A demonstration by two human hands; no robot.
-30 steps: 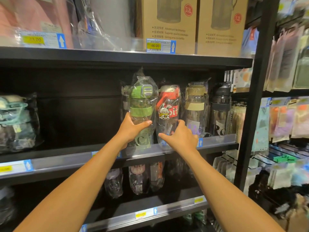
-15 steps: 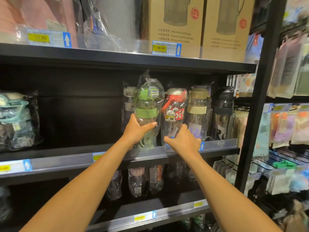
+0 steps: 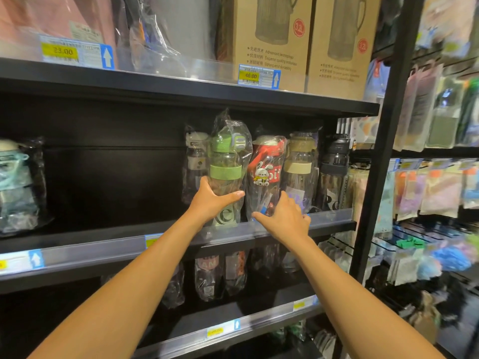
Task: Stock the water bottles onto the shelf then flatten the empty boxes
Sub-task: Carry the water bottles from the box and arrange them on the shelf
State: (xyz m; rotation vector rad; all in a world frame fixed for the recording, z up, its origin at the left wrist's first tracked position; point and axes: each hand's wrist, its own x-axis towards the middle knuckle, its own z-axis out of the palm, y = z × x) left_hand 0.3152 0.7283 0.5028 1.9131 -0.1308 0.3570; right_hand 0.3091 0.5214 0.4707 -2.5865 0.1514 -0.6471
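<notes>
On the middle shelf (image 3: pixel 103 251) a green-lidded water bottle (image 3: pixel 225 161) in clear plastic wrap stands upright. My left hand (image 3: pixel 211 202) grips its lower body, thumb across the front. Right beside it stands a red bottle with a cartoon rabbit (image 3: pixel 267 172), tilted a little to the left. My right hand (image 3: pixel 286 220) holds its base, thumb in front and fingers round the right side. A beige-banded bottle (image 3: pixel 299 161) and a black bottle (image 3: pixel 334 161) continue the row to the right. A clear bottle (image 3: pixel 195 161) stands behind the green one.
Wrapped pale blue bottles (image 3: pixel 15 182) sit at the shelf's left end, with a dark gap between them and the row. Jug boxes (image 3: pixel 272 35) fill the shelf above. More wrapped bottles (image 3: pixel 207 275) stand below. A black upright post (image 3: pixel 383 151) bounds the right side.
Both hands stay on the same two bottles. The view has shifted slightly; the green bottle sits a little closer to the red one.
</notes>
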